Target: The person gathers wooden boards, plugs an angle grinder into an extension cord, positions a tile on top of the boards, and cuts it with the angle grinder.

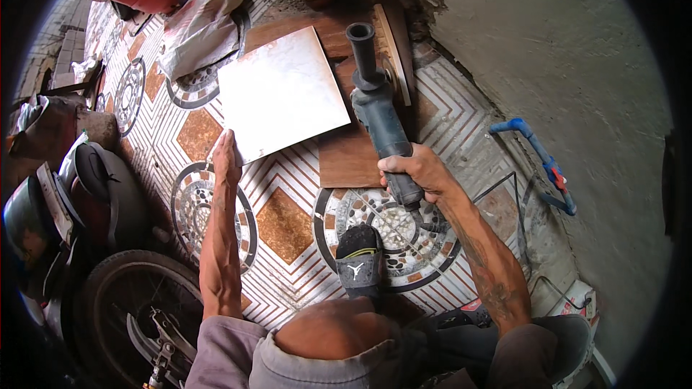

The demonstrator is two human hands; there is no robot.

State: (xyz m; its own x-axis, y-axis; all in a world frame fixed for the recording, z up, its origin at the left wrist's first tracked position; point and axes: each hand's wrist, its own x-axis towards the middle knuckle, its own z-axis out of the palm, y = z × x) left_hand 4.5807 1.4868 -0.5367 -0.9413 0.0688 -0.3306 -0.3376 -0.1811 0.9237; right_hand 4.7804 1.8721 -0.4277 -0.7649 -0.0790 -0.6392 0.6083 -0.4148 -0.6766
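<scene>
Head view shows your right hand (414,173) wrapped fully around the rear grip of the angle grinder (378,112), its side handle sticking up away from you and the disc end over the far right edge of the brown board (357,158). Your left hand (226,153) lies flat, fingers together and extended, pressing the near left corner of the pale square tile (281,94); it grips nothing.

The tile rests tilted, its right part on the board, its left part over the patterned floor (285,227). Judge it stiff, brittle and fairly slick on its glazed face: steady it by the edges or press it flat, away from the cut line. The grinder looks heavy at the front, so it probably wants a firm hold.

Your sandalled foot (360,259) sits on the floor near the board's near edge. A rough plastered wall (548,50) rises on the right with a blue pipe (537,155); a motorbike wheel (130,295) and helmets (94,180) crowd the left.
</scene>
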